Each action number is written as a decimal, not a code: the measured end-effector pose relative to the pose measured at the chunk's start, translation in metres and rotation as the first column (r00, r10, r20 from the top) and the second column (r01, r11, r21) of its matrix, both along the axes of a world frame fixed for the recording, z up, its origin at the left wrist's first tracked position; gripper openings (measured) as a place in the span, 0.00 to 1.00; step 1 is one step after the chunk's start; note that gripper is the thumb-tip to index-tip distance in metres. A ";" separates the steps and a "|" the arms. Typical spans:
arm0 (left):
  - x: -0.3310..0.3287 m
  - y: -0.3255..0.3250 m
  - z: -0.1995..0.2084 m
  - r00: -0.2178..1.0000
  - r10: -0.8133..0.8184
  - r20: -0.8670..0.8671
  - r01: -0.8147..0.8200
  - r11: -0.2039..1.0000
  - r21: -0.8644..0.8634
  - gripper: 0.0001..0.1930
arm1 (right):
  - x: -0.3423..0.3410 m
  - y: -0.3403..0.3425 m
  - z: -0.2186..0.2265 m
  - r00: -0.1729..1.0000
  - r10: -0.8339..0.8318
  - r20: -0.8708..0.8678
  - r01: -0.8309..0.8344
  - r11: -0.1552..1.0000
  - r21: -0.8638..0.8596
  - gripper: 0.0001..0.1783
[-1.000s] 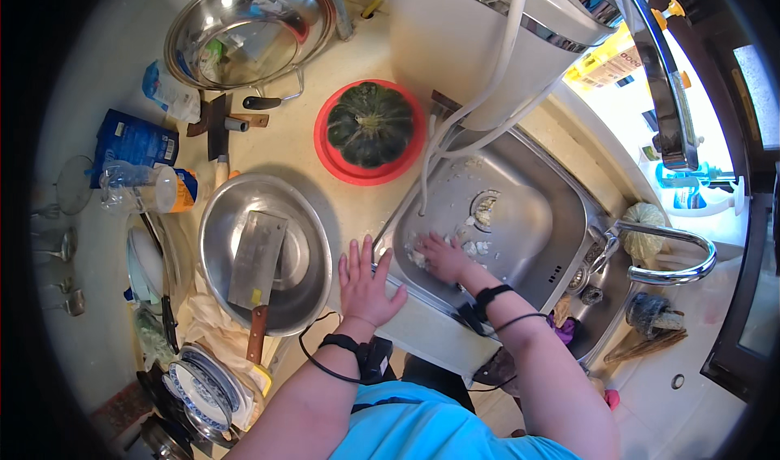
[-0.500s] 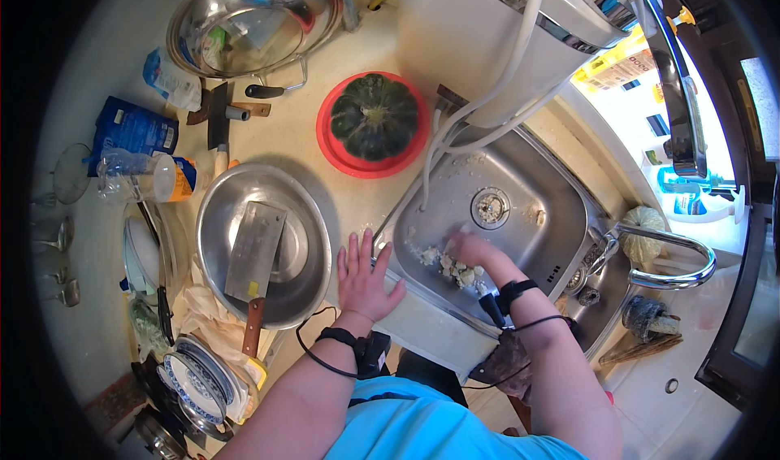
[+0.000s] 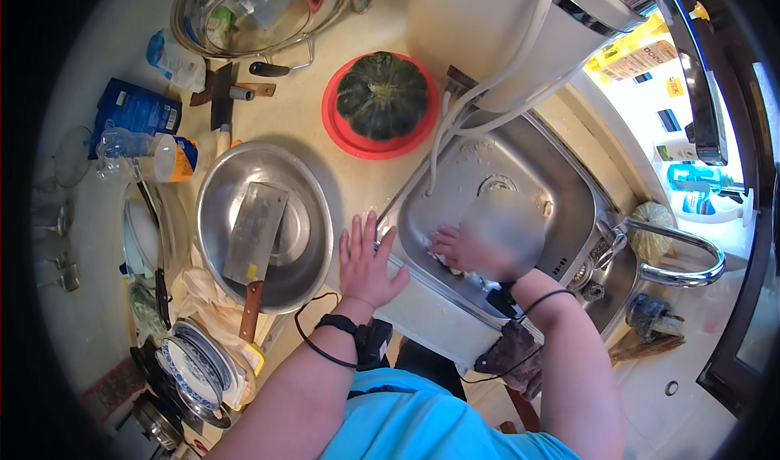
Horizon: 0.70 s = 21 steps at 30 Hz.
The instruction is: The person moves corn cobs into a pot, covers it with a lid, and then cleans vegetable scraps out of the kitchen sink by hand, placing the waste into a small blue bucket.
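Observation:
My left hand lies flat with fingers spread on the counter's front edge, beside the left rim of the steel sink. Inside the sink, my right hand reaches down to the near left corner, its fingers stretched over whitish wet scraps. A grey blur covers part of that hand and the near side of the drain. Left of my left hand stands a wide steel basin with a cleaver resting in it, wooden handle over the near rim.
A dark green pumpkin sits on a red plate behind the basin. White hoses hang into the sink's far left side. The curved faucet stands at right, by a pale pumpkin. Stacked plates are at lower left.
My right hand has shifted slightly left and nearer over the scraps, covering most of them. My left hand stays on the counter edge. The whole view has shifted a little.

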<state>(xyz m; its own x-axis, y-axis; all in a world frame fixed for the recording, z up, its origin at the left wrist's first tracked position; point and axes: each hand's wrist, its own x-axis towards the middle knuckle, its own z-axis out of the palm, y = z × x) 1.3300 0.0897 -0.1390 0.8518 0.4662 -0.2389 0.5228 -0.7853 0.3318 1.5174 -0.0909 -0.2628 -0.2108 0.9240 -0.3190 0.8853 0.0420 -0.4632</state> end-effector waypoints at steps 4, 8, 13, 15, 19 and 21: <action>0.001 -0.001 0.001 1.000 0.005 0.013 -0.005 1.000 -0.006 0.32 | 0.004 -0.048 0.008 0.998 0.053 0.017 -0.053 0.998 0.027 0.26; 0.000 -0.001 0.003 0.999 0.006 -0.045 -0.007 0.999 -0.034 0.32 | 0.018 -0.068 0.000 0.859 -0.373 -0.350 0.351 0.928 -0.128 0.14; -0.005 0.001 -0.001 0.999 0.016 -0.028 -0.016 1.000 -0.002 0.32 | 0.041 -0.033 0.071 0.024 -0.819 -0.573 0.674 0.437 -0.596 0.09; -0.004 0.000 0.000 1.000 0.005 -0.018 -0.005 1.000 -0.002 0.32 | 0.041 -0.040 0.044 0.164 -0.873 -0.460 0.745 0.415 -0.522 0.12; 0.005 0.000 0.004 0.999 -0.027 -0.020 0.027 0.999 -0.019 0.32 | 0.016 -0.097 -0.067 0.716 -0.694 0.079 0.691 0.688 -0.221 0.23; 0.002 -0.001 0.003 1.000 -0.003 0.002 0.003 1.000 -0.005 0.32 | 0.000 -0.107 -0.076 0.811 -0.582 0.066 0.583 0.793 -0.177 0.23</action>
